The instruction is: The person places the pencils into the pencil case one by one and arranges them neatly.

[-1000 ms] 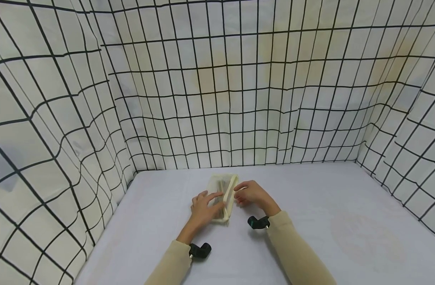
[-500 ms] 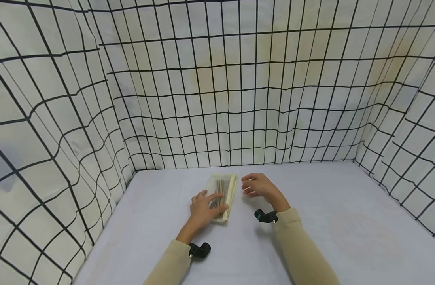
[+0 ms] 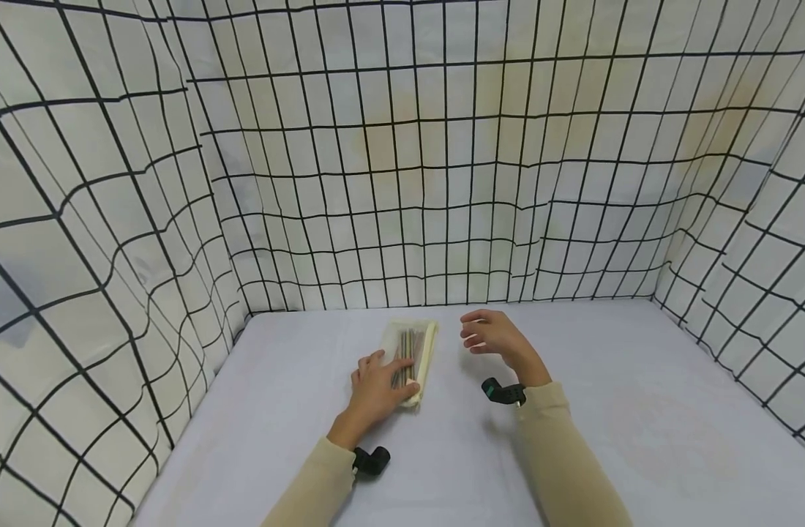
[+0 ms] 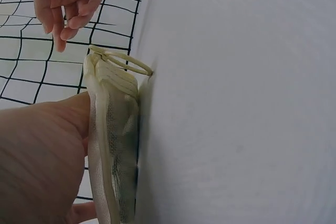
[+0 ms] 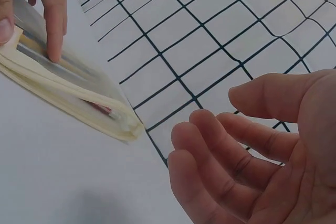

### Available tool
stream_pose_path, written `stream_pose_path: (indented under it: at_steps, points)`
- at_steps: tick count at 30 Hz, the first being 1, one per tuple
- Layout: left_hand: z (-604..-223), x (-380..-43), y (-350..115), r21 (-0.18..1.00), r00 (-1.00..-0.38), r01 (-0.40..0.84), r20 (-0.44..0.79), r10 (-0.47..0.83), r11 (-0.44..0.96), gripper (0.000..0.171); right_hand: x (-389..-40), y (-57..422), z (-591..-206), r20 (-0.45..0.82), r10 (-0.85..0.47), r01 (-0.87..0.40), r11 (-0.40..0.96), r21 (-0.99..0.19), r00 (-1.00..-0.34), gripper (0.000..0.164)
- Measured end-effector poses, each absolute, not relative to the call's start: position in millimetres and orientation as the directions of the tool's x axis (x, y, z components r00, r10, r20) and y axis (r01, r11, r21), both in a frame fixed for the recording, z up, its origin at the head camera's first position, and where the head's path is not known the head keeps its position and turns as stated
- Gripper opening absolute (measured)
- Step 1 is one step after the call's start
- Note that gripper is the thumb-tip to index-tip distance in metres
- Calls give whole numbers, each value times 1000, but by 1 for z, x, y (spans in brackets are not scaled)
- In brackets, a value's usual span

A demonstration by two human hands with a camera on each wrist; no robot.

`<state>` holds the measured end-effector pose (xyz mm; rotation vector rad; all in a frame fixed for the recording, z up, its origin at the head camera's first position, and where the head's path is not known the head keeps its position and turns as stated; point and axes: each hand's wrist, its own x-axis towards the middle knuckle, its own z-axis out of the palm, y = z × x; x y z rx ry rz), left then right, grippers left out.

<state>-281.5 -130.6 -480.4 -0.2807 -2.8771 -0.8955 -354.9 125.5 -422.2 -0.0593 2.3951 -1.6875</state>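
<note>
A pale yellow mesh zip pouch (image 3: pixel 428 356) lies on the table, with several slim pencil-like sticks (image 3: pixel 407 342) showing through it. My left hand (image 3: pixel 375 389) rests on the pouch with its fingers spread. In the right wrist view, the thumb and a finger of that hand (image 5: pixel 54 17) press on its top. A small reddish item (image 5: pixel 100 106) shows inside near the zip edge. Off to the right of the pouch, my right hand (image 3: pixel 498 337) hovers above the table, fingers loosely bent and holding nothing. The left wrist view has a yellow loop (image 4: pixel 134 64) at the pouch's end.
A white cloth covers the table (image 3: pixel 607 410). White walls with a black grid net (image 3: pixel 442 183) stand at the back and both sides. Each wrist carries a small black camera, such as the left wrist camera (image 3: pixel 372 461).
My right hand has drawn away from the pouch's right edge, moving right and slightly farther back. The pouch's right edge lies flatter. My left hand has stayed on the pouch.
</note>
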Motion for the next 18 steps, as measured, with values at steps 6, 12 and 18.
stream_pose_path:
  at_steps: [6,12,18]
  points:
    - [-482,-282,-134,484,-967,249,171,188,839,48,-350,142,-419,-100,-155,29,407,-913,-983,35]
    - [-469,-276,-145,424,-948,317,124,292,849,43,-344,176,-429,-39,-314,-152,562,-813,-949,35]
    - [-446,-270,-165,350,-924,368,36,380,862,40,-332,217,-434,29,-385,-317,712,-627,-922,31]
